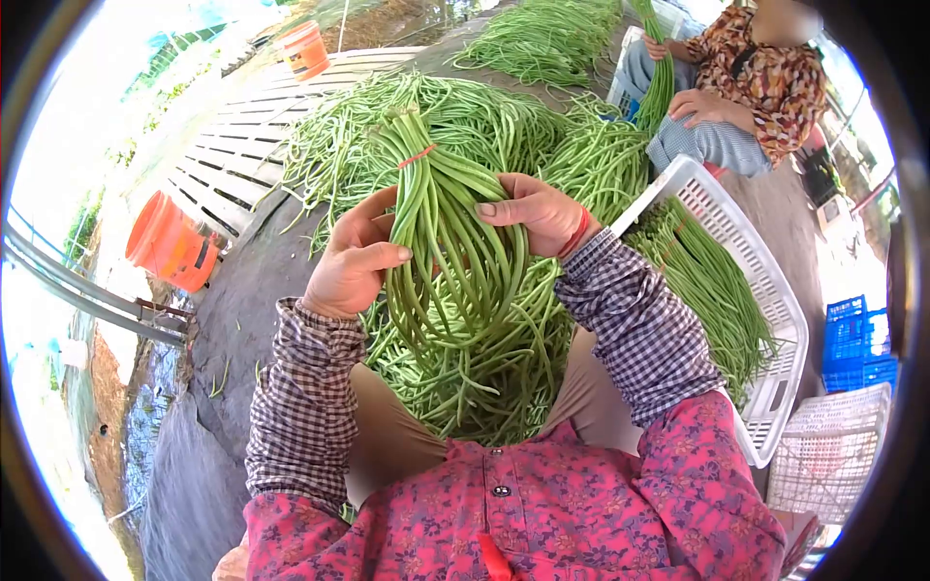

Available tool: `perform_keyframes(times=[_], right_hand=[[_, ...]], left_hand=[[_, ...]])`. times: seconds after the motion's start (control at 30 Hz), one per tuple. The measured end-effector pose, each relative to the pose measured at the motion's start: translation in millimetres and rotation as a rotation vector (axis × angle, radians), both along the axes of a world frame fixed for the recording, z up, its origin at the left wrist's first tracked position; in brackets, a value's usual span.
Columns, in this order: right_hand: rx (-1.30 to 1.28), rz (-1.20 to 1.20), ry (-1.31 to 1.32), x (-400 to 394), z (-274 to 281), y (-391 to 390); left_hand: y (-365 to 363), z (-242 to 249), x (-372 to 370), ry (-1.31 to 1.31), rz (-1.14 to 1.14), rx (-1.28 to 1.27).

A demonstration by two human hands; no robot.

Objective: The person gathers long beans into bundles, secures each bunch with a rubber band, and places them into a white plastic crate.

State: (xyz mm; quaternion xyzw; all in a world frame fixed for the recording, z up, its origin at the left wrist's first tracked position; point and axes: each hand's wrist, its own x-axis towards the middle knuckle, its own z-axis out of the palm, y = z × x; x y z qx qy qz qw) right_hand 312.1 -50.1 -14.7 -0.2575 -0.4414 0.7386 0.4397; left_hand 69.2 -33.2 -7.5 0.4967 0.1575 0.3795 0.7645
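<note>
A bundle of long green beans (441,208) is held up in front of my chest, a red rubber band (417,156) tight around it near the top. Its lower part fans out in loops. My left hand (356,254) grips the bundle's left side, thumb in front and the other fingers partly hidden behind. On the opposite side, my right hand (539,213) is closed on the beans, its thumb pressed against the outer strands. Loose long beans (465,387) lie in a heap below, between my knees.
A white crate (775,281) on the right holds bundled beans. A larger bean pile (494,121) spreads ahead. Another person (746,92) sits at the upper right holding beans. Orange buckets (172,242) stand left; blue crates (857,344) are far right.
</note>
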Motion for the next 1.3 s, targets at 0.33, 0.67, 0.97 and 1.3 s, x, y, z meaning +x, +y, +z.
perform_keyframes(times=[0.33, 0.67, 0.97, 1.3], right_hand=[[-0.047, 0.164, 0.061, -33, -7, 6], [0.454, -0.262, -0.192, -59, -19, 24], [1.074, -0.608, -0.842, -68, -17, 7], [0.807, -0.449, -0.886, -73, -4, 4]], left_hand=[[-2, 0, -1, 0.099, 0.208, 0.109], [3, -5, -4, 0.036, 0.509, 0.194], [6, -13, -4, -0.075, 0.531, 0.121], [-4, -4, 6, 0.037, 0.619, 0.24]])
